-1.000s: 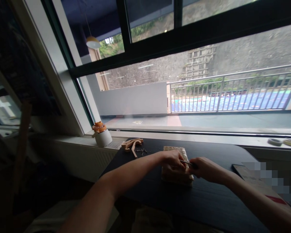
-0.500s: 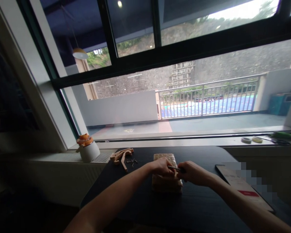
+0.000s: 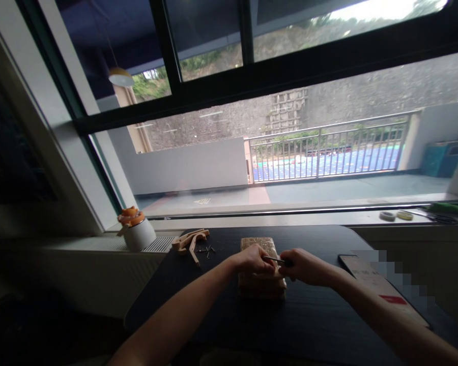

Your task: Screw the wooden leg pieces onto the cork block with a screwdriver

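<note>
My right hand (image 3: 301, 265) is closed round the dark handle of a screwdriver (image 3: 274, 259), whose thin metal shaft points left. At the shaft's tip my left hand (image 3: 256, 259) pinches with bent fingers; what lies between them is hidden. Both hands are over a light-brown block-like piece with a woven-looking top (image 3: 256, 242), resting on the dark table. Its lower front (image 3: 262, 287) shows beneath the hands. Left of it lie curved wooden parts (image 3: 193, 243) and several small screws (image 3: 206, 250).
The dark table (image 3: 309, 315) has rounded corners. A sheet-like item with a red patch (image 3: 391, 299) lies at its right. A white pot with an orange lid (image 3: 138, 235) stands on the radiator cover. Tape rolls (image 3: 387, 216) and scissors (image 3: 438, 218) sit on the windowsill.
The view has tilted slightly, so everything sits a little higher in the picture. The screwdriver's shaft looks a bit more level; both hands keep nearly the same hold.
</note>
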`<state>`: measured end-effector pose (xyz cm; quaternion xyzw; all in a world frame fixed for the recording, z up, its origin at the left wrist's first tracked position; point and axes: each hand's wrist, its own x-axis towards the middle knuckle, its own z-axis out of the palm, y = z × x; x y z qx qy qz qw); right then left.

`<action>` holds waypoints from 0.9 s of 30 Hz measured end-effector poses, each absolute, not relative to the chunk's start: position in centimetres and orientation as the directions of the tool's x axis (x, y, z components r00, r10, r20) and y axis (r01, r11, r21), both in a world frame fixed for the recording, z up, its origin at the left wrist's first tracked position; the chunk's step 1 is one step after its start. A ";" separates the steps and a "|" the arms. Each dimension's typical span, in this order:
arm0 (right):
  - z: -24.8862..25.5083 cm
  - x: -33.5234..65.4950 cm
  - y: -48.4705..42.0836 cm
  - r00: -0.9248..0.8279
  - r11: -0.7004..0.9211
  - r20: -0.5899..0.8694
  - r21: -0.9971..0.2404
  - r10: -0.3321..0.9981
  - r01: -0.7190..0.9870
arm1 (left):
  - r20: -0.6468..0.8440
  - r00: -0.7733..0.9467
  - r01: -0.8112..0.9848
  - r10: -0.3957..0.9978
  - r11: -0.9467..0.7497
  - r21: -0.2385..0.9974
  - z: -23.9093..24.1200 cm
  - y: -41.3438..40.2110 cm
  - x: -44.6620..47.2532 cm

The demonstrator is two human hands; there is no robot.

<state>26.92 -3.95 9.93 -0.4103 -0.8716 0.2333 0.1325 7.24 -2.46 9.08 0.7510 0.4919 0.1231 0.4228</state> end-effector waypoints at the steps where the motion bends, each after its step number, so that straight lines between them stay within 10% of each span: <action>1: 9.9 26.9 -4.0 -0.627 0.555 0.040 -0.510 0.778 0.657 | -0.220 0.485 0.633 0.847 -0.166 0.756 8.9 -2.4 7.2; 27: 9.0 26.8 -4.6 -0.600 0.571 0.091 -0.447 0.795 0.689 | -0.057 0.434 0.681 0.899 -0.286 0.675 7.6 -3.9 7.4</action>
